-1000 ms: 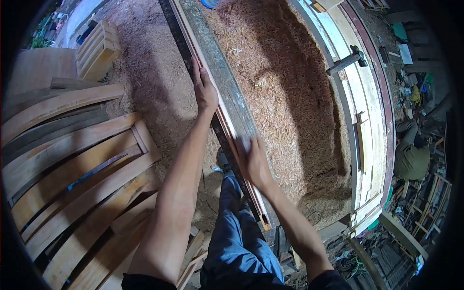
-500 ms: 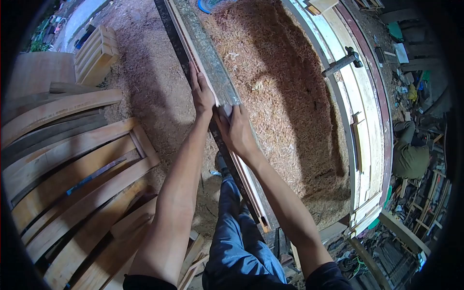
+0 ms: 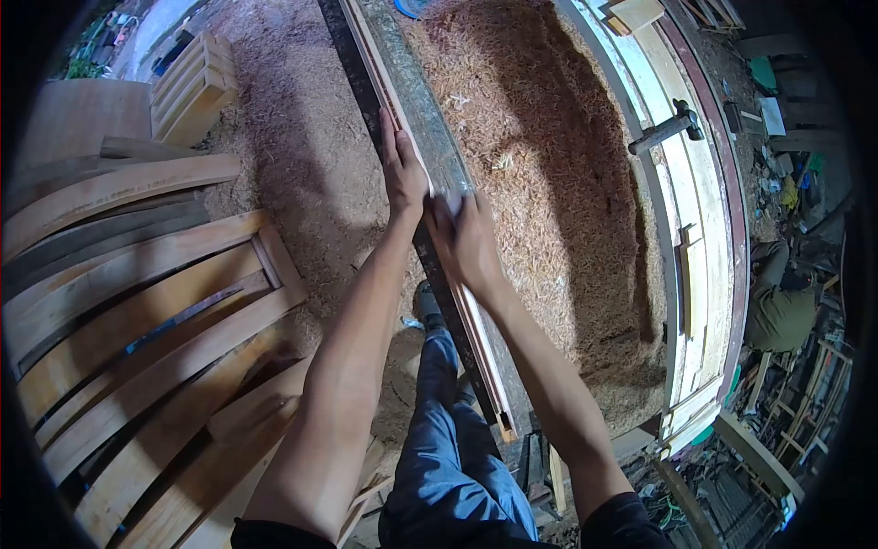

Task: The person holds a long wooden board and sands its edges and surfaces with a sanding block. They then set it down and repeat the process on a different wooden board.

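Observation:
A long, narrow wooden strip (image 3: 487,389) with a groove along it lies on a dark, worn beam (image 3: 416,101). My left hand (image 3: 404,174) is closed around the strip, its fingers stretched along the far edge. Just to the right and nearer, my right hand (image 3: 471,233) is wrapped round a small pale object on the strip, too blurred to make out. The two hands are close together near the middle of the strip.
Wood shavings (image 3: 549,220) cover the ground. On the right, a hammer (image 3: 665,128) rests on a bench of pale boards (image 3: 690,183). Wooden frames (image 3: 146,274) are stacked at left, with a slatted piece (image 3: 194,89) behind. Another person (image 3: 782,306) is at far right.
The view has shifted, so the beam, strip and both hands appear slightly farther right. Both hands keep nearly the same place on the strip.

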`<state>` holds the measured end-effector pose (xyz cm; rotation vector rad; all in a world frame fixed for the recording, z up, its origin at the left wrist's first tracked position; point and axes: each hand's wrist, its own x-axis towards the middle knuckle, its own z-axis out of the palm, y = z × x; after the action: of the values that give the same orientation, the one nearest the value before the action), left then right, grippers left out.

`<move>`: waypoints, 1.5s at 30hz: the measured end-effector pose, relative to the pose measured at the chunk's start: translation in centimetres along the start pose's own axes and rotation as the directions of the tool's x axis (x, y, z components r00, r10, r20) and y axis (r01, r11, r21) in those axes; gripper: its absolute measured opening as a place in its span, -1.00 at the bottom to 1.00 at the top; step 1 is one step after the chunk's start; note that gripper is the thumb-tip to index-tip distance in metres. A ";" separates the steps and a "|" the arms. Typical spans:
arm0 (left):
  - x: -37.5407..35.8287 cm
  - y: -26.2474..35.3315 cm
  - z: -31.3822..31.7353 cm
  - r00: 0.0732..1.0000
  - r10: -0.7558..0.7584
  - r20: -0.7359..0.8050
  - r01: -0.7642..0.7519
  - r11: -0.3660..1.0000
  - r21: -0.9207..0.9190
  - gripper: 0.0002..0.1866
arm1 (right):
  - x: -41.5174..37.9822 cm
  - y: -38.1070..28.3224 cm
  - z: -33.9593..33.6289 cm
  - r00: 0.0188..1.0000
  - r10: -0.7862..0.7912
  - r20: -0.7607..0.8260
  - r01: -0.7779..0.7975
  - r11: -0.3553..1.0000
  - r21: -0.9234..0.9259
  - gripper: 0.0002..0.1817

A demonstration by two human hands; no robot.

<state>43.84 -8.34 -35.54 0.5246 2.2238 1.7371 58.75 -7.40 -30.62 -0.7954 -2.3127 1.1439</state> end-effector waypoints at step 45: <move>-9.6 1.4 -0.9 0.982 -0.177 0.071 0.182 0.981 -0.070 -0.38 | -23.5 -1.0 -8.9 0.941 0.314 0.130 -0.313 0.949 -0.030 -0.68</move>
<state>52.21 -13.01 -34.08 0.3460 2.0817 1.6798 81.17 -18.35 -27.84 -1.1558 -2.3567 1.3577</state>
